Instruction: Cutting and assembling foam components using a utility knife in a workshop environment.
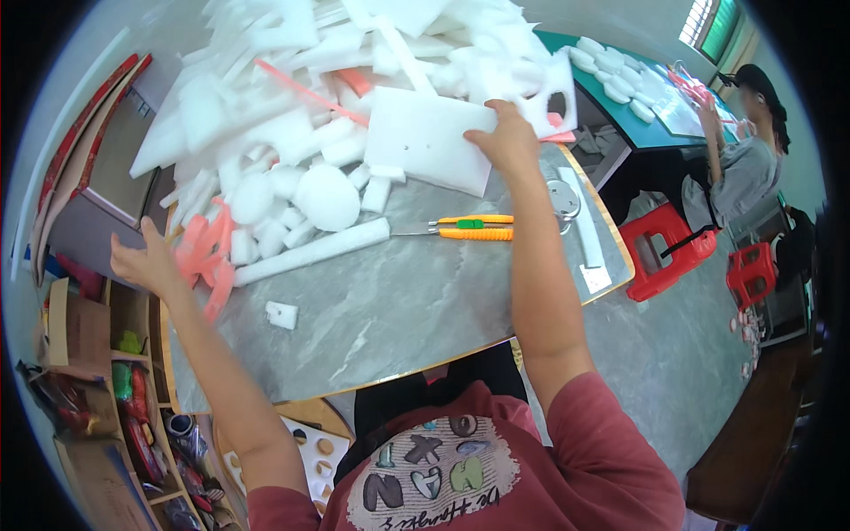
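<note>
At the upper right of the table, my right hand [513, 146] grips the edge of a flat white foam sheet [423, 133] with two small holes in it. The sheet leans tilted against the pile of foam. My left hand [149, 264] hovers at the table's left edge, fingers apart, with nothing in it. Right beside it lie pink foam strips [210, 248]. Between my arms, an orange utility knife [474, 227] with a green slider rests on the table, its blade close to a long white foam strip [314, 250]. A small white foam block [282, 314] sits nearer to me.
A large heap of white foam scraps [257, 71] covers the table's far side. A round metal object [563, 199] lies partly behind my right forearm. Left stand shelves [133, 354] of supplies. To the right are red stools [664, 252] and a person [748, 168] working at a green table [637, 124].
</note>
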The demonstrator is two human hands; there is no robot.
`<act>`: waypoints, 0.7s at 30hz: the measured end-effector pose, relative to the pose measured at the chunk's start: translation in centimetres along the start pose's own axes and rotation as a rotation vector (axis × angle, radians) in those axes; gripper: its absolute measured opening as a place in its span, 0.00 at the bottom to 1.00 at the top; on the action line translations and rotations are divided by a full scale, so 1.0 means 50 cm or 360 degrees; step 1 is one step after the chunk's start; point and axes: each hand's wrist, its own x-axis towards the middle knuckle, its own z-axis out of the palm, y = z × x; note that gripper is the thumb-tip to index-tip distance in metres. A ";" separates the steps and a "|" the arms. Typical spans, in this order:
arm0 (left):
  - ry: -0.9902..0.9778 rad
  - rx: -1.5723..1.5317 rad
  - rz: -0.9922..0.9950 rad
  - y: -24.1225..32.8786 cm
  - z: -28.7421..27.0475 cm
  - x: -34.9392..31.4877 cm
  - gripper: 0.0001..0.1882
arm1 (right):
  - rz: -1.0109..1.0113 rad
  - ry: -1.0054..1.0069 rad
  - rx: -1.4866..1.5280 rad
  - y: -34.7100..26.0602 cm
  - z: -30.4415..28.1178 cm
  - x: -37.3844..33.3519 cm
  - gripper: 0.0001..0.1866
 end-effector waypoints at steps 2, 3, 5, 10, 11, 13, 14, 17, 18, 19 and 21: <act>-0.0060 -0.0047 0.0073 0.013 -0.008 0.005 0.30 | -0.0279 -0.0005 0.0302 0.013 -0.013 0.015 0.24; -0.0122 -0.0117 0.0148 0.021 -0.013 0.005 0.28 | -0.0287 -0.0030 0.0315 0.008 -0.029 0.022 0.24; -0.0142 -0.0267 0.0109 0.040 -0.029 -0.013 0.23 | 0.0023 0.0015 0.1331 -0.008 -0.061 0.029 0.22; -0.0693 -0.0622 0.0028 0.004 -0.074 -0.007 0.13 | -0.0016 0.0565 0.1430 -0.087 -0.083 0.121 0.22; -0.0706 -0.0631 0.0027 -0.014 -0.080 -0.006 0.13 | 0.0031 0.0495 0.1473 -0.106 -0.078 0.149 0.25; -0.0749 -0.0571 0.0150 -0.049 -0.110 -0.001 0.11 | 0.0079 0.0257 0.1081 -0.112 -0.035 0.224 0.24; -0.0776 -0.0528 0.0178 -0.046 -0.123 -0.003 0.11 | 0.0084 0.0261 0.1069 -0.084 -0.002 0.270 0.24; -0.0834 -0.0407 0.0294 -0.060 -0.148 -0.006 0.11 | -0.0250 0.0567 0.0444 -0.009 0.077 0.331 0.25; -0.0819 -0.0352 0.0280 -0.071 -0.165 -0.004 0.11 | -0.0210 0.0525 0.0492 -0.023 0.079 0.317 0.26; -0.0878 -0.0388 0.0295 -0.070 -0.178 -0.008 0.11 | -0.0250 0.0548 0.0416 -0.022 0.079 0.313 0.28; -0.0928 -0.0397 0.0299 -0.071 -0.199 -0.011 0.11 | -0.0388 0.0546 0.0286 -0.025 0.064 0.294 0.30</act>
